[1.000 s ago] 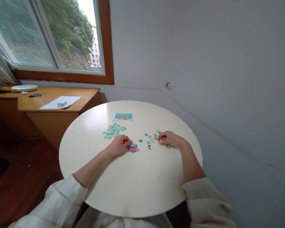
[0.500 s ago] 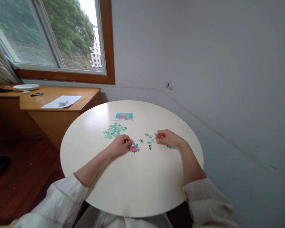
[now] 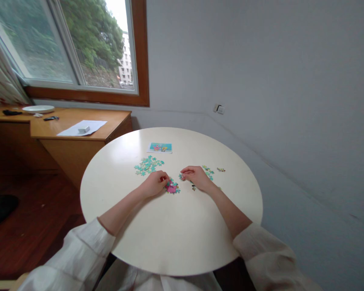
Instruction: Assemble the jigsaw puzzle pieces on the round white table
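A small joined patch of jigsaw puzzle (image 3: 172, 187), with a pink cartoon figure, lies flat on the white round table (image 3: 175, 234). At its upper left edge my left hand (image 3: 155, 182) is closed, fingers curled and tips against the patch. My right hand (image 3: 196, 177) is to the right of the patch, thumb and fingers pinched on a small puzzle piece (image 3: 182, 176) at the tabletop. Below that hand lies a loose dark-and-white piece (image 3: 194, 187). More loose pieces (image 3: 208, 171) are partly hidden behind the right hand.
A heap of teal puzzle pieces (image 3: 148, 165) lies beyond my left hand. Behind it is a reference picture card (image 3: 160, 147). One piece (image 3: 221, 169) lies apart at the right. A wooden desk (image 3: 115, 125) with paper (image 3: 93, 127) stands at the left, below a window.
My right hand has moved left from the loose pieces at the right, toward the joined patch, and is now at a small piece. My left hand stays by the patch. The view has shifted slightly.
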### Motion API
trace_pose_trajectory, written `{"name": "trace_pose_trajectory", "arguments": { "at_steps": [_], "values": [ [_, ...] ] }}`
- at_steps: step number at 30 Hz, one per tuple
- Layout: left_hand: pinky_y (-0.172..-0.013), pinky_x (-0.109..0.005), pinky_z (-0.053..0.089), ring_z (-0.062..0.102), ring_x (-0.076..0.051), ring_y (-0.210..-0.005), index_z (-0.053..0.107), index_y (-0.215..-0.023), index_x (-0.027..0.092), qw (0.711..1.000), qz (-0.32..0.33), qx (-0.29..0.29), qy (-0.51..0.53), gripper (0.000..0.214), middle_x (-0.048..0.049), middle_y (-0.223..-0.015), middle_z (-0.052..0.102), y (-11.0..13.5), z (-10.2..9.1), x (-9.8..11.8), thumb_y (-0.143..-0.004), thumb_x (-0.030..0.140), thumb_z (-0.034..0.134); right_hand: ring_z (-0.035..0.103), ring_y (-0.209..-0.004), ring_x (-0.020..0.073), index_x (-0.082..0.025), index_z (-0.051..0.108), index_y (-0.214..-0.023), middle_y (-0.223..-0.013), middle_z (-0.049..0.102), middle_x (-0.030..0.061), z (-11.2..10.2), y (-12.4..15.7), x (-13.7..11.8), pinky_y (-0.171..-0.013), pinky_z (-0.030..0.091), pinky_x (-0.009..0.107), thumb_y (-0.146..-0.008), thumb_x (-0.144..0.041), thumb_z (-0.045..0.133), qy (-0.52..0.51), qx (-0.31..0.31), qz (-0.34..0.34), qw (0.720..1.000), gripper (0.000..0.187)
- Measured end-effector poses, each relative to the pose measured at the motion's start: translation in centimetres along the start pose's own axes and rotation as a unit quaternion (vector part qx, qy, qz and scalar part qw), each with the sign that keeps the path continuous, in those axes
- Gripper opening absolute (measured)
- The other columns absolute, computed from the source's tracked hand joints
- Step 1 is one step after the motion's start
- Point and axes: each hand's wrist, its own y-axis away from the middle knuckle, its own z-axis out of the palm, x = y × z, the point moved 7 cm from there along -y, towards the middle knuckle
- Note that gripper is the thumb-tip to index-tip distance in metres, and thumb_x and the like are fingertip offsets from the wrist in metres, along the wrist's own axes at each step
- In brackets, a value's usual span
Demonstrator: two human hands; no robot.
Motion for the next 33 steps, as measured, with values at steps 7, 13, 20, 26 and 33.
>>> {"name": "trace_pose_trajectory", "arguments": {
  "at_steps": [7, 13, 20, 26, 33],
  "values": [
    [-0.058, -0.022, 0.038, 0.051, -0.013, -0.06, 0.063, -0.075, 0.014, 1.0, 0.003, 0.0, 0.002, 0.021, -0.0023, -0.07, 0.061, 0.0, -0.1, 0.1, -0.074, 0.018, 0.042, 0.06, -0.057, 0.0132, -0.014, 0.061, -0.08, -0.06, 0.061, 0.0006, -0.6, -0.1, -0.2, -0.058, 0.047, 0.027, -0.059, -0.03, 0.067, -0.005, 0.03, -0.038, 0.999, 0.027],
    [-0.058, -0.022, 0.038, 0.051, -0.013, -0.061, 0.063, -0.074, 0.014, 1.0, 0.004, 0.001, 0.003, 0.021, -0.0022, -0.069, 0.061, 0.1, -0.1, 0.3, -0.073, 0.018, 0.042, 0.06, -0.059, 0.0133, -0.014, 0.063, -0.081, -0.063, 0.063, 0.0016, -0.2, 0.0, -0.3, -0.063, 0.048, 0.028, -0.06, -0.03, 0.066, 0.001, 0.022, -0.044, 0.999, 0.026],
    [-0.058, -0.022, 0.038, 0.051, -0.012, -0.06, 0.062, -0.073, 0.014, 1.0, 0.001, 0.004, 0.005, 0.021, -0.0023, -0.069, 0.06, 0.0, -0.1, 0.2, -0.074, 0.018, 0.042, 0.061, -0.062, 0.0141, -0.013, 0.065, -0.077, -0.067, 0.065, 0.0041, 0.4, 0.0, -0.2, -0.067, 0.049, 0.03, -0.062, -0.027, 0.064, 0.039, 0.016, -0.041, 0.998, 0.02],
    [-0.058, -0.022, 0.038, 0.05, -0.012, -0.061, 0.063, -0.075, 0.015, 1.0, 0.002, 0.004, 0.007, 0.022, -0.0023, -0.07, 0.06, 0.0, 0.0, 0.1, -0.074, 0.019, 0.042, 0.061, -0.064, 0.0141, -0.014, 0.064, -0.074, -0.068, 0.066, 0.0041, 0.9, 0.3, -1.0, -0.065, 0.048, 0.028, -0.063, -0.025, 0.063, 0.092, 0.023, -0.062, 0.994, 0.015],
    [-0.058, -0.022, 0.038, 0.051, -0.012, -0.061, 0.062, -0.074, 0.014, 1.0, 0.003, 0.003, 0.002, 0.021, -0.0028, -0.07, 0.06, 0.0, -0.1, 0.4, -0.074, 0.02, 0.042, 0.06, -0.065, 0.0134, -0.015, 0.064, -0.073, -0.07, 0.066, 0.0038, 1.7, 0.8, -2.0, -0.065, 0.045, 0.026, -0.066, -0.022, 0.06, 0.172, 0.013, -0.096, 0.98, 0.011]
  ]
}}
